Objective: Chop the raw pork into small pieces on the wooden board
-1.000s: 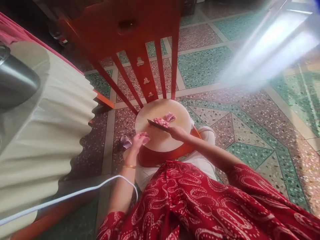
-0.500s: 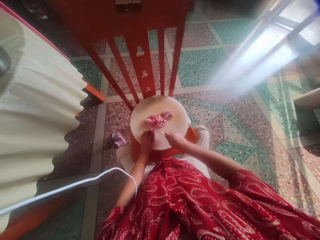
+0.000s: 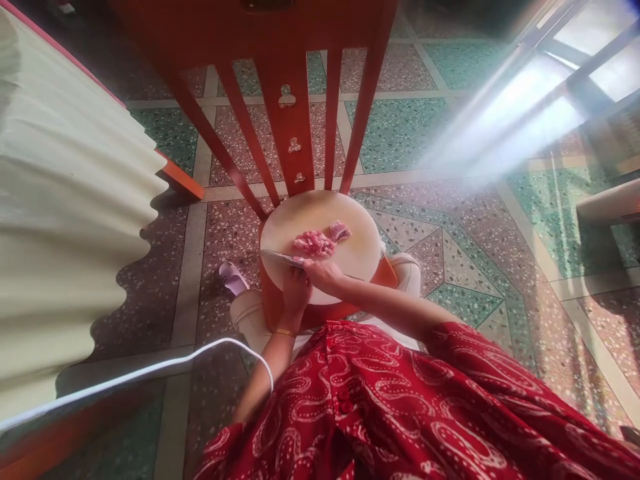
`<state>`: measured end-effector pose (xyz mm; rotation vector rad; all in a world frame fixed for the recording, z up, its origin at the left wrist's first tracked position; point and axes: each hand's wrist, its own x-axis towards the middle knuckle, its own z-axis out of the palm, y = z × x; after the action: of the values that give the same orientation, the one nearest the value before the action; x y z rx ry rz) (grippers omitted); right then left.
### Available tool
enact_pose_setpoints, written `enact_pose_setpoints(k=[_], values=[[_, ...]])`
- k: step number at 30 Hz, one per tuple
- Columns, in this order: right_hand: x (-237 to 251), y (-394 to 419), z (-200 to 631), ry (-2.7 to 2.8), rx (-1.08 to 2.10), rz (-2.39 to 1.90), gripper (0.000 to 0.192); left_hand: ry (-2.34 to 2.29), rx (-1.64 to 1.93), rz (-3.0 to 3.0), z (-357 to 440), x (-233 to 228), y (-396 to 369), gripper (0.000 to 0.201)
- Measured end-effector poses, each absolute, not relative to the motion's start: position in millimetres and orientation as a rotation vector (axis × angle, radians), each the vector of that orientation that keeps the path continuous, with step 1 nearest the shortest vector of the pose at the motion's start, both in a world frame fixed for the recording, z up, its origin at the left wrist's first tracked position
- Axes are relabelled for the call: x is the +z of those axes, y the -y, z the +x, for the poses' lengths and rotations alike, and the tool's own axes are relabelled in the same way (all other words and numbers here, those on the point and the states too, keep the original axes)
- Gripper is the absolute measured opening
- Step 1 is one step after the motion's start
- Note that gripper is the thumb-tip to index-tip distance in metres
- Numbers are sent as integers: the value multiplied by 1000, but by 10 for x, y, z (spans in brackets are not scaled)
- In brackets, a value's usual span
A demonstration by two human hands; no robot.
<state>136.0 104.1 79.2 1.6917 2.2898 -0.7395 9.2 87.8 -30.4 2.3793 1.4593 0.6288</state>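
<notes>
Green/pink terrazzo floor (image 3: 400, 133), red wooden chair (image 3: 295, 100), cream cloth (image 3: 65, 220) at left, bright window glare (image 3: 525, 113) upper rt.

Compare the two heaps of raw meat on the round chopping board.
The left heap is larger and paler pink; the right heap is smaller and darker. The left heap lies just beyond the knife in the right hand; the right heap sits farther from it. Both rest on the chopping board.
</notes>
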Motion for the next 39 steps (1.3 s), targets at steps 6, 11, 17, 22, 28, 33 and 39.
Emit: enact_pose_setpoints(k=[6, 11, 17, 22, 28, 33, 39], values=[[794, -860, 1794, -2203, -699, 1679, 40, -1473, 730, 2324, 121, -192, -863, 27], [883, -695, 2058, -2175, -614, 1658, 30, -1492, 759, 2310, 135, -164, -869, 27], [849, -807, 1753, -2178, -704, 1644, 30, -1488, 717, 2307, 114, -241, -871, 25], [733, -1102, 1426, -2351, -772, 1612, 32, -1470, 687, 2291, 107, -266, -872, 30], [756, -882, 1819, -2197, -745, 1655, 39, -1444, 790, 2263, 104, -222, -850, 26], [902, -670, 2047, -2145, -651, 1637, 39, -1510, 836, 2258, 124, -202, -841, 24], [888, -856, 1737, -2160, -728, 1610, 36, -1470, 768, 2278, 110, -250, -860, 23]])
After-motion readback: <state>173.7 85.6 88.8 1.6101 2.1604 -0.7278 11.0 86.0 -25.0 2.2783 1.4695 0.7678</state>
